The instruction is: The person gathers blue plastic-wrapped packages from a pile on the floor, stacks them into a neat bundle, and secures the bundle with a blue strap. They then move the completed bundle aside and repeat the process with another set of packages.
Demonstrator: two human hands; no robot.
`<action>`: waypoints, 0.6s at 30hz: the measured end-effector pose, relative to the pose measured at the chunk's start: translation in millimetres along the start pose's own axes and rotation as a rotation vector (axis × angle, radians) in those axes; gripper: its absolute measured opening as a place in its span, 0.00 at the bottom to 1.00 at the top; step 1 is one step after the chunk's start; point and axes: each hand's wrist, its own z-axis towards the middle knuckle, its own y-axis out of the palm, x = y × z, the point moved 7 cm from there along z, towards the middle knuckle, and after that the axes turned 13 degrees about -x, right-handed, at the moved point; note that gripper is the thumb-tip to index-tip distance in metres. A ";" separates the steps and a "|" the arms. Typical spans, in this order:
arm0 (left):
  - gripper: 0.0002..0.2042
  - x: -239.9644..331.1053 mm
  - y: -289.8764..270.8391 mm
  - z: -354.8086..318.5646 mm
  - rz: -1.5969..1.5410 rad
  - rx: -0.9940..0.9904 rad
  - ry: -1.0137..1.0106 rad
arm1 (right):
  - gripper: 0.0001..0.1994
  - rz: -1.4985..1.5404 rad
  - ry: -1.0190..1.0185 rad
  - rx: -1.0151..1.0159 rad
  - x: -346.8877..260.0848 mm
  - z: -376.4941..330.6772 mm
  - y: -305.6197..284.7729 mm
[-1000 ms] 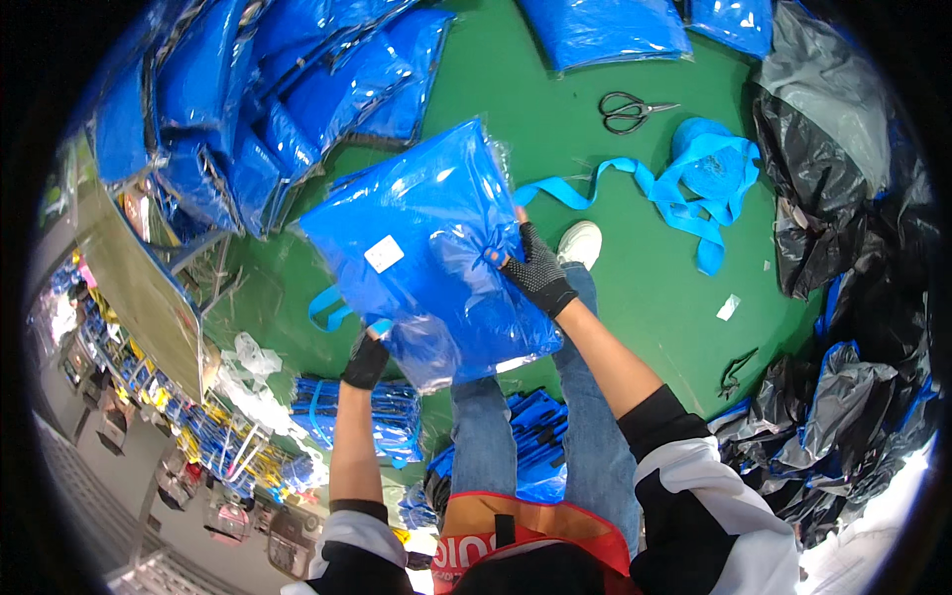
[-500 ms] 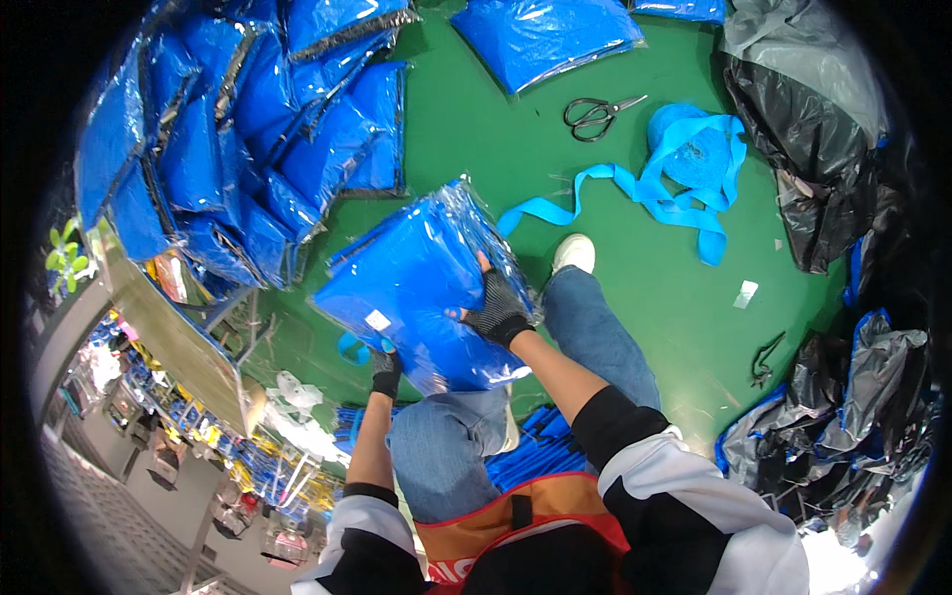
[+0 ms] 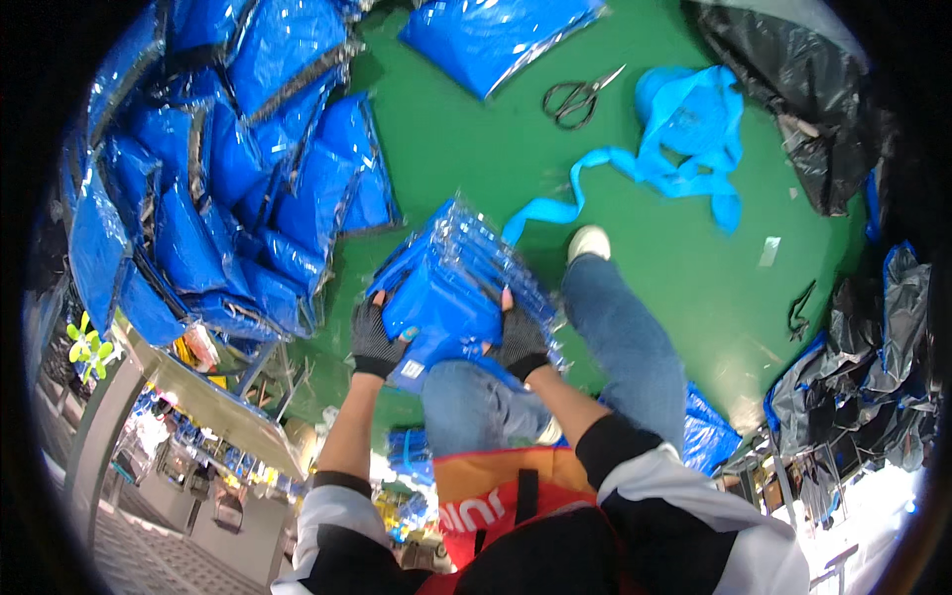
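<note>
Over my lap lies a stack of folded blue items in clear plastic bags [image 3: 441, 297]. My left hand [image 3: 377, 339], in a dark fingerless glove, is closed on its left edge. My right hand [image 3: 520, 341], gloved alike, grips the right edge, thumb resting on top. The shiny plastic edges of several layers show at the stack's far right side. The fingers underneath are hidden. Beyond it, a strip of light blue webbing [image 3: 545, 208] trails from a loose roll [image 3: 679, 109] on the green floor.
A large heap of bagged blue packages [image 3: 238, 169] fills the far left. Black-handled scissors [image 3: 570, 102] lie beside another blue package [image 3: 491, 45]. Black plastic bags [image 3: 823, 149] line the right. A small dark tool [image 3: 799, 312] lies nearer. A table [image 3: 213, 407] stands left.
The bagged package has been tilted, and its layered edges now show. My left hand has moved up to its left side; my right hand has shifted slightly down. The head view has turned.
</note>
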 end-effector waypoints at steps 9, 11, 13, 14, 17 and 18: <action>0.50 -26.4 46.9 21.0 0.109 0.158 -0.052 | 0.48 -0.109 0.132 0.013 65.5 60.1 54.4; 0.49 -40.3 59.5 27.0 0.051 0.198 -0.021 | 0.48 -0.115 -0.025 0.155 64.2 65.1 53.3; 0.49 -55.4 66.9 29.8 -0.010 0.252 0.006 | 0.48 -0.136 -0.073 0.216 66.5 69.8 58.2; 0.48 -63.2 70.4 33.4 -0.012 0.234 -0.003 | 0.48 -0.157 -0.057 0.224 68.7 72.9 62.5; 0.48 -68.9 61.3 42.4 -0.041 0.347 0.102 | 0.46 -0.180 -0.023 0.276 69.8 80.4 69.4; 0.50 -69.3 58.6 44.7 -0.071 0.349 0.115 | 0.45 -0.192 0.007 0.267 69.2 81.3 70.2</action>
